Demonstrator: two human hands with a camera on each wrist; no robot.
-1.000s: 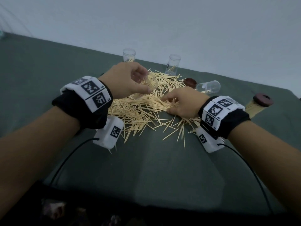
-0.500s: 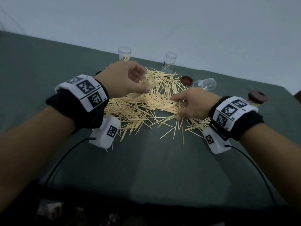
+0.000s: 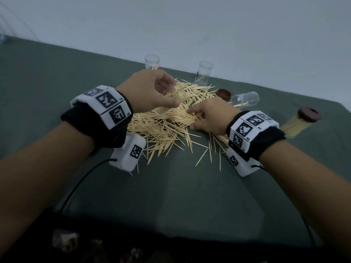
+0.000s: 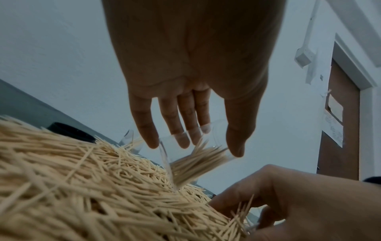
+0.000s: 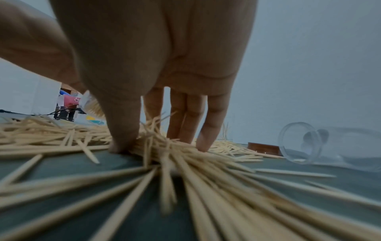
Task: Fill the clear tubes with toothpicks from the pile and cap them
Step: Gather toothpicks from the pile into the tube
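Observation:
A big pile of toothpicks (image 3: 163, 122) (image 4: 82, 187) lies on the green table. My left hand (image 3: 152, 92) (image 4: 193, 141) holds a clear tube (image 3: 175, 95) (image 4: 195, 156) tilted over the pile, partly filled with toothpicks. My right hand (image 3: 207, 116) (image 5: 158, 143) presses down into the pile's right side, thumb and fingers gathering a bunch of toothpicks (image 5: 156, 143). Two clear tubes stand upright at the back (image 3: 152, 61) (image 3: 202, 73), each with a few toothpicks inside. Another clear tube (image 3: 245, 98) (image 5: 321, 145) lies on its side to the right.
A brown cap (image 3: 224, 93) (image 5: 264, 147) lies beside the lying tube. A filled tube with a brown cap (image 3: 300, 120) lies at the far right. A dark cap (image 4: 70, 132) sits behind the pile. Loose toothpicks are scattered toward me on the green table (image 3: 171, 196).
My right hand has shifted over the pile's right side and now closes on a bunch of toothpicks. My left hand keeps holding the tilted tube in much the same place.

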